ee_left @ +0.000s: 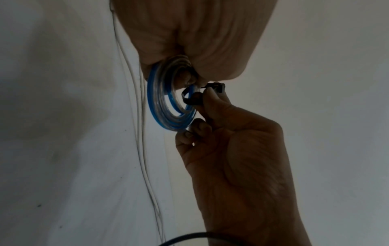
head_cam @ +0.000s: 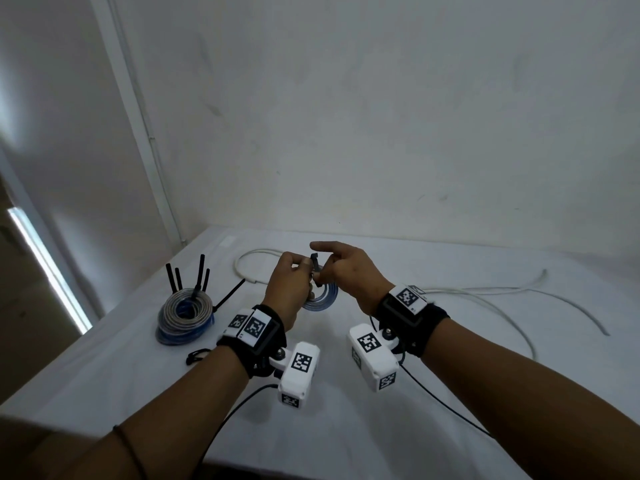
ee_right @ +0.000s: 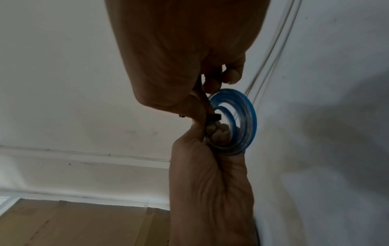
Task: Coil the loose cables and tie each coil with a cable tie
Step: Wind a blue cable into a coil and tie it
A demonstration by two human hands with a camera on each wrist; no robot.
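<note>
On the white table [head_cam: 346,393] a long white cable [head_cam: 485,292] lies loose, and a stack of coils [head_cam: 185,315] sits to the left with black ties standing up from it. Above the table, the left hand [head_cam: 287,289] grips a small blue coil [head_cam: 323,297]. The right hand [head_cam: 349,271] pinches a black cable tie [ee_left: 192,96] looped round it. Best to feed the tail squarely into the head, keep the turns bunched, then pull snug.

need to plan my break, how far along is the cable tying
Done: a stack of coils lies at the table's left with black tie tails sticking up. In hand: the left hand holds a blue coil while the right hand works a black cable tie around it. Left: the white cable lies loose.
</note>
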